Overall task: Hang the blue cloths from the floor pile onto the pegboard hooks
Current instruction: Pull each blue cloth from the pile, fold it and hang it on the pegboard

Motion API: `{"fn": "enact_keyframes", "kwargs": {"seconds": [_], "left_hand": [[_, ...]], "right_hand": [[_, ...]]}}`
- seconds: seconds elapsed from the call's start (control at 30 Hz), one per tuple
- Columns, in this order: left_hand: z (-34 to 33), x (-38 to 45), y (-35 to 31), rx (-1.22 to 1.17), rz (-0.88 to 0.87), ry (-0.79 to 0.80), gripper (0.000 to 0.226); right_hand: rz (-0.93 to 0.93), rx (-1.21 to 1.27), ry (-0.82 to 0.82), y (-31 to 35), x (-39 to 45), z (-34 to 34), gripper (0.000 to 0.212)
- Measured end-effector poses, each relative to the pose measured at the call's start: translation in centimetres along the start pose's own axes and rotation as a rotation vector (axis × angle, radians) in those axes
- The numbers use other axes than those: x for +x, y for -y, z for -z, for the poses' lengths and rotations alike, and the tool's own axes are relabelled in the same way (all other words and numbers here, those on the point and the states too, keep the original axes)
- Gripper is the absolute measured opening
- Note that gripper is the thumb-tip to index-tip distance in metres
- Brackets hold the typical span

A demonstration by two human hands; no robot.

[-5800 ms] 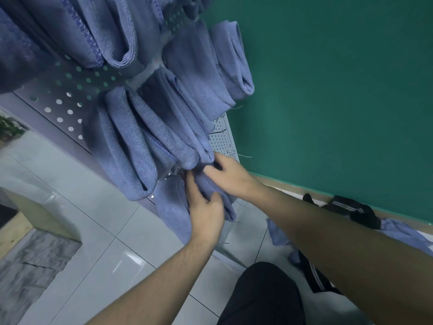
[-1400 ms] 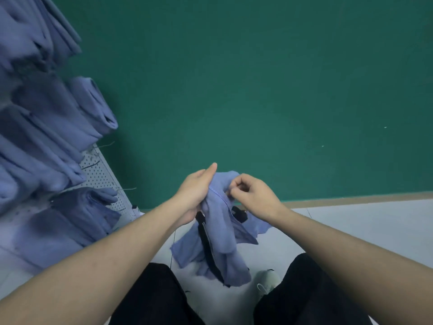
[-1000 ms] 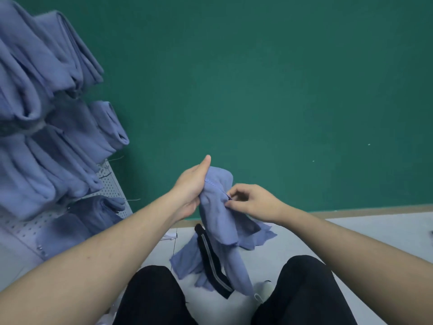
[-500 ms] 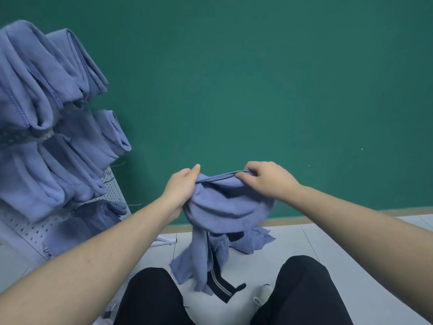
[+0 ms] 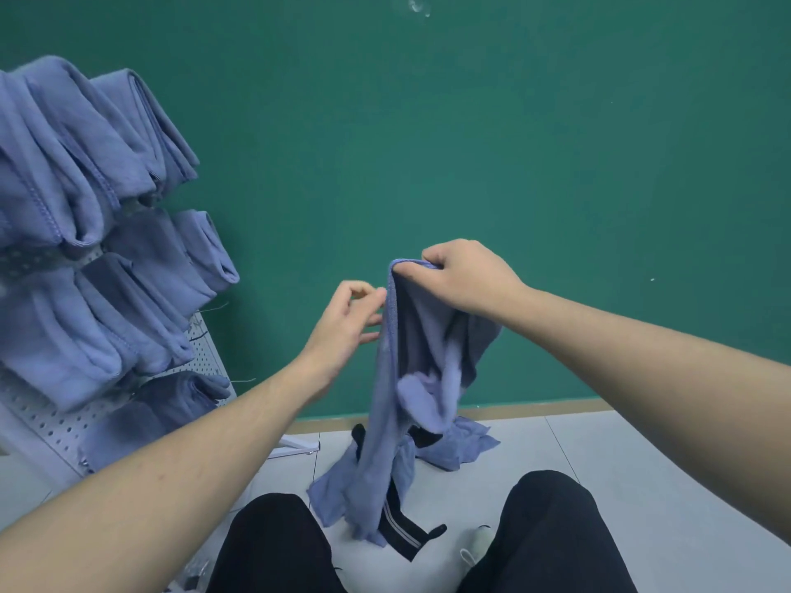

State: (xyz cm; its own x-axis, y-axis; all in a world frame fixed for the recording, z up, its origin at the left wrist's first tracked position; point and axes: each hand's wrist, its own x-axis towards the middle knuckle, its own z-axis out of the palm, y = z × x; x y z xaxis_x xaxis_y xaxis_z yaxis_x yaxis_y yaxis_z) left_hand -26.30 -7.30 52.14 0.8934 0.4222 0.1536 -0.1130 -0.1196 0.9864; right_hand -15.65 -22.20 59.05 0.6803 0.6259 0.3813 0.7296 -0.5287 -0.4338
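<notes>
The pale tiled floor [image 5: 642, 455] carries a small pile of blue cloths [image 5: 462, 442] tangled with a black striped strap [image 5: 402, 535].

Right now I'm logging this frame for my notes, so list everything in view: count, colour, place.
held cloth: one, blue, hanging from the right hand's grip in front of the wall, its lower end reaching the floor pile
floor pile: several cloths, count unclear, blue, on the tiles at the foot of the wall
striped item: one, black with pale stripes, lying in the pile
hung cloths: many, exact count unclear, blue, folded over the pegboard at left
pegboard: one, pale grey, perforated, at left
wall: one, green, behind
floor: pale tiles, below
trousers: black, bottom edge
left hand: one, fingers at the cloth's hemmed edge
right hand: one, pinching the cloth's top
</notes>
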Motion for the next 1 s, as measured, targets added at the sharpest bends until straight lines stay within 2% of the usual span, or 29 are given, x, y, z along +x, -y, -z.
{"fn": "enact_keyframes", "kwargs": {"seconds": [0.1, 0.17, 0.23, 0.3, 0.43, 0.5, 0.6, 0.67, 0.73, 0.9, 1.0], "left_hand": [[-0.9, 0.2, -1.1, 0.067, -0.176, 0.094, 0.035], [-1.5, 0.5, -2.0, 0.178, -0.200, 0.021, 0.028], [-1.6, 1.0, -3.0, 0.246, -0.161, -0.034, 0.019], [-1.7, 1.2, -3.6, 0.213, -0.115, -0.043, 0.019], [-1.4, 1.3, -4.9, 0.039, -0.066, -0.109, 0.025], [-0.9, 1.3, -5.1, 0.040, -0.041, -0.111, 0.025], [-0.2, 1.2, -4.4, 0.127, 0.037, -0.085, 0.022], [0.1, 1.0, -3.5, 0.200, 0.089, -0.065, 0.014], [0.1, 0.7, -3.1, 0.246, 0.113, -0.042, 0.003], [-1.7, 0.0, -4.2, 0.209, 0.019, 0.136, 0.016], [-2.5, 0.0, -5.2, 0.192, -0.032, 0.096, 0.009]], "right_hand": [[0.039, 0.010, 0.018, 0.6, 0.4, 0.4, 0.059], [0.082, 0.032, 0.048, 0.5, 0.5, 0.5, 0.057], [0.132, 0.065, 0.090, 0.0, 0.3, 0.7, 0.053], [0.159, 0.112, 0.133, -0.9, 0.1, 0.8, 0.045], [0.078, 0.095, 0.298, -4.1, -0.5, 0.6, 0.031], [0.010, 0.133, 0.358, -5.5, -1.0, 0.3, 0.020], [-0.116, 0.420, 0.250, -6.5, -1.2, 0.3, 0.006], [-0.163, 0.608, 0.205, -6.3, -0.9, 0.6, 0.022], [-0.181, 0.667, 0.202, -5.4, -0.6, 0.9, 0.028], [-0.013, 0.426, 0.213, -2.5, -0.6, 0.7, 0.016], [0.043, 0.334, 0.207, -1.7, -0.7, 0.4, 0.016]]}}
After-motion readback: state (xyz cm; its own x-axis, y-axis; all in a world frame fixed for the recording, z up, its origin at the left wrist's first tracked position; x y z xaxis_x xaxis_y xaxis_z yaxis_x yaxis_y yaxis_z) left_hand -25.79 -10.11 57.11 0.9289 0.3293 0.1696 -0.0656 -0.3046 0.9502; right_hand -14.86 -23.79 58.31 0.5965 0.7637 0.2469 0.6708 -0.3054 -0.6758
